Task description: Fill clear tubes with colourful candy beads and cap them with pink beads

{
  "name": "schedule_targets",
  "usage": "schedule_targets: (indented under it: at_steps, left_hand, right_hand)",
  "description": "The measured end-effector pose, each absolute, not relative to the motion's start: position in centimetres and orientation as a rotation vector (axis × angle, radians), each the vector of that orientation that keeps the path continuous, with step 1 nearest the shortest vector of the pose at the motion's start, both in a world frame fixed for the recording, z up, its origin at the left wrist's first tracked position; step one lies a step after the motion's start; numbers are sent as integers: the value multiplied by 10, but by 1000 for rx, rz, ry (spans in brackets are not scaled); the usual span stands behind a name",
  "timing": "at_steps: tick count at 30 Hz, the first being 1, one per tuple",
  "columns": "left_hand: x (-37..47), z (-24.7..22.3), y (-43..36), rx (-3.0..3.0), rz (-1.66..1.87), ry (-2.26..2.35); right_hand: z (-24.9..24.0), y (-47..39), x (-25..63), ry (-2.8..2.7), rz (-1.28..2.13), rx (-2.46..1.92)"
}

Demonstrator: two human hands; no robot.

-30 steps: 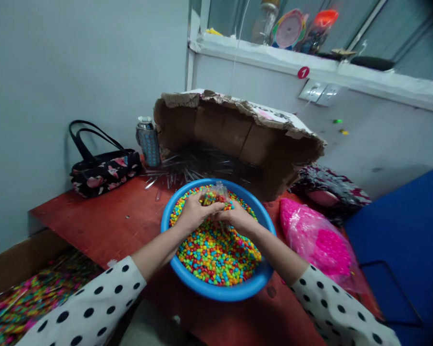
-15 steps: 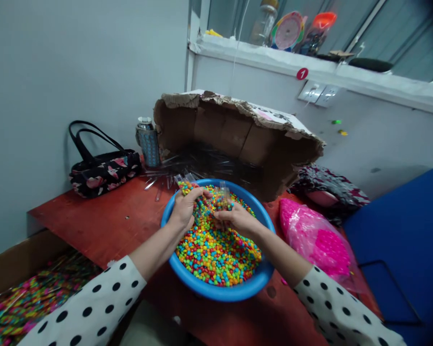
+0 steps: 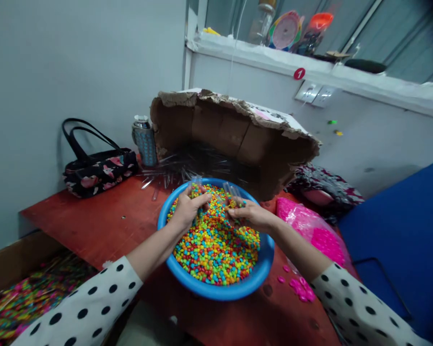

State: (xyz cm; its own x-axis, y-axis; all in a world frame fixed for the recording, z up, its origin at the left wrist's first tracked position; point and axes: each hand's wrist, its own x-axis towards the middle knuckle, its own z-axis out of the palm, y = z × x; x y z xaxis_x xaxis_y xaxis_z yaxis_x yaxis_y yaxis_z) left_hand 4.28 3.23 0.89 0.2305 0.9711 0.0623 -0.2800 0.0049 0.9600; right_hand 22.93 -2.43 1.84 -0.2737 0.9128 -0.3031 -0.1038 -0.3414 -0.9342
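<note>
A round blue basin [image 3: 218,292] holds a heap of small multicoloured candies [image 3: 216,254]. Over its far left part my left hand [image 3: 188,207] is closed around clear plastic tubes [image 3: 195,181], whose ends stick up past the fingers with candies inside. My right hand [image 3: 250,215], over the right half of the heap, grips more clear tubes [image 3: 231,189] between thumb and fingers. Candies show at the lower part of these tubes, and their bottom ends are partly hidden by the hand. How many tubes each hand has I cannot tell.
Behind the basin, a torn cardboard box [image 3: 234,129] lies open with clear tubes spilling out. A handbag [image 3: 101,173] and flask [image 3: 145,144] stand left. To the right are a bag of pink caps [image 3: 317,230] and loose pink caps [image 3: 303,290]. Filled tubes [image 3: 32,302] lie lower left.
My right hand has shifted right, away from my left, and its tubes now lean. My left hand's tubes stand more upright. Loose pink caps have come into view beside my right forearm.
</note>
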Motion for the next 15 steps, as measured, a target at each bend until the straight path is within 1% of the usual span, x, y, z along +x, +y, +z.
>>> schedule_targets:
  at_steps: [3,6,8,9,11,12,15]
  left_hand:
    - [42,10,31,1177,1138,763]
    - [40,14,29,1055,925,634]
    - [39,16,28,949,866,608]
    - [39,16,28,927,890,621]
    - [41,16,29,948,1007,680]
    - [42,15,29,968,1074,713]
    - [44,13,31,997,1249,774]
  right_hand:
    - [14,-25,227,-1124,1868,-1058]
    - [7,-25,223,-1148,2004,-920]
    - [4,-24,218,-1216,2032,-889]
    - [3,-24,214,-1282,2014,-917]
    - [3,-25,206,-1464,1822,-1062]
    - [3,-26,201,-1559,1626,-1167]
    - [1,-29,192,-1762,816,-1418]
